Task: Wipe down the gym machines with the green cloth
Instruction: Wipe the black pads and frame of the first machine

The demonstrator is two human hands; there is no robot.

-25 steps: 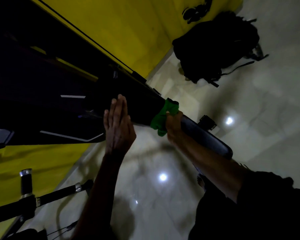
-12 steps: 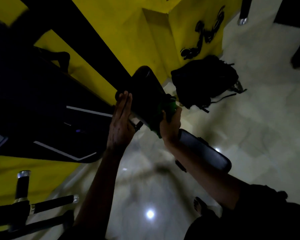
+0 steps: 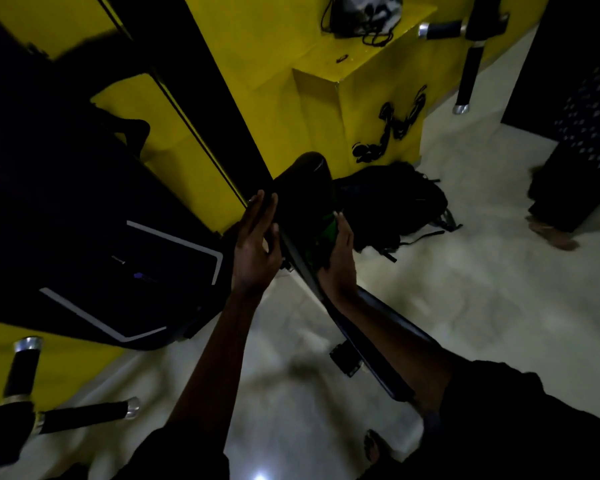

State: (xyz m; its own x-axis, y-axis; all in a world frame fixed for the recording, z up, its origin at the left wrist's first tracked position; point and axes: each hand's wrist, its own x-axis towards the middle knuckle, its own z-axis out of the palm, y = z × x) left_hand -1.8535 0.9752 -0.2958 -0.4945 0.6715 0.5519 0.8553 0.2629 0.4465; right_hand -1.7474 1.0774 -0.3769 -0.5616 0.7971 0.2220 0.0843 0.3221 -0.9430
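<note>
Nearby, backpack (image 3: 400, 202) behind pad (image 3: 300, 192); right fingers (image 3: 342, 226) grasp green cloth (image 3: 329, 233), left fingers (image 3: 257, 216) flat.

— What crowds the black pad (image 3: 302, 188)?
— A backpack (image 3: 395, 202) just right of its upper end, the yellow wall (image 3: 371, 98) behind that end, and a dark machine body (image 3: 101, 237) close on its left.
— Open room?
— Bare floor (image 3: 499, 306) right of its lower half.
</note>
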